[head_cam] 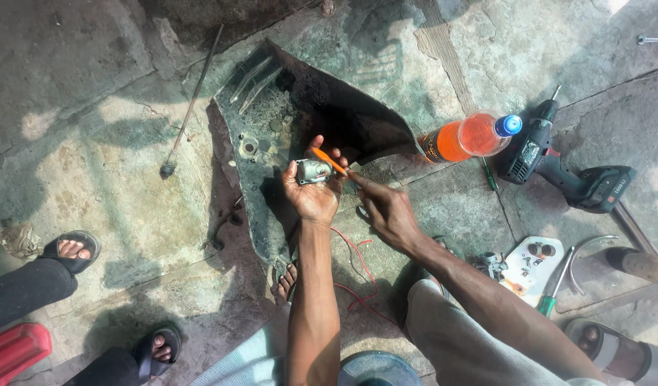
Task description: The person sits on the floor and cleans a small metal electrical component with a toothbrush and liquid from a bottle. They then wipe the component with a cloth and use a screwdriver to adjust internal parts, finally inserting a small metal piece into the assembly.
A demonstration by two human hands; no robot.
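My left hand (pixel 313 191) is raised palm-up and grips a small grey metal part (pixel 313 171) between thumb and fingers. My right hand (pixel 386 209) pinches a thin orange-handled tool (pixel 329 161), whose tip rests on the top of the metal part. Both hands hover over a dark, dented metal tray (pixel 272 121) lying on the stone floor. Red wires (pixel 357 266) trail on the ground below my forearms.
An orange drink bottle (pixel 466 138) with a blue cap lies right of the tray, beside a black cordless drill (pixel 558 166). A white plate with small parts (pixel 533 266), a green-handled screwdriver (pixel 552 289), a long rod (pixel 189 107) and another person's sandalled feet (pixel 71 250) surround me.
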